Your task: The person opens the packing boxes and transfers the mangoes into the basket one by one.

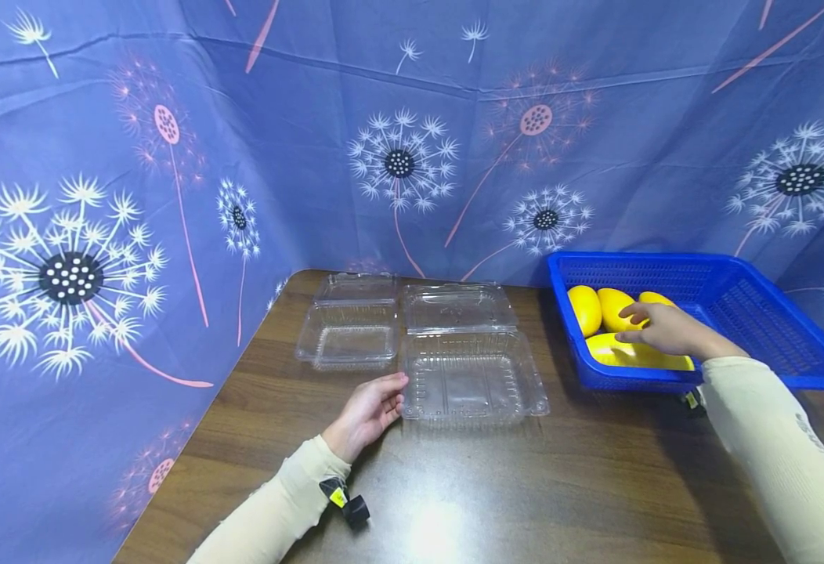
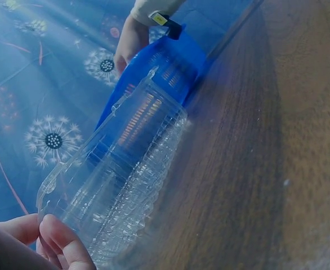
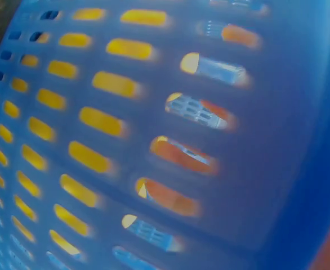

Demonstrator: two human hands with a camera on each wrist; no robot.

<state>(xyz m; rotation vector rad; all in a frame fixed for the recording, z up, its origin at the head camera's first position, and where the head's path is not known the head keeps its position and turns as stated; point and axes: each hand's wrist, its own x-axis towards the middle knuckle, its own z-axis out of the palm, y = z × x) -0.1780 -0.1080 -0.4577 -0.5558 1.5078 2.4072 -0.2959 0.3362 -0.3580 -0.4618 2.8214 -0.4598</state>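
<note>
My left hand point(image 1: 371, 411) pinches the left rim of a clear plastic clamshell box point(image 1: 475, 384), whose lid point(image 1: 461, 307) lies folded back behind it. In the left wrist view, thumb and finger point(image 2: 63, 239) close on the box's rim point(image 2: 45, 191). On the right, my right hand point(image 1: 669, 327) reaches into a blue basket point(image 1: 750, 305), fingers spread over several yellow mangoes. The front mango point(image 1: 630, 352) lies lengthwise just under the hand. In the right wrist view the basket's slotted wall point(image 3: 277, 146) hides most of the hand, with yellow showing through the slots.
A second clear clamshell box point(image 1: 348, 337) stands to the left, its lid also folded back. All of it sits on a brown wooden table point(image 1: 567, 486). A blue dandelion-print cloth point(image 1: 299, 141) hangs behind and along the left side.
</note>
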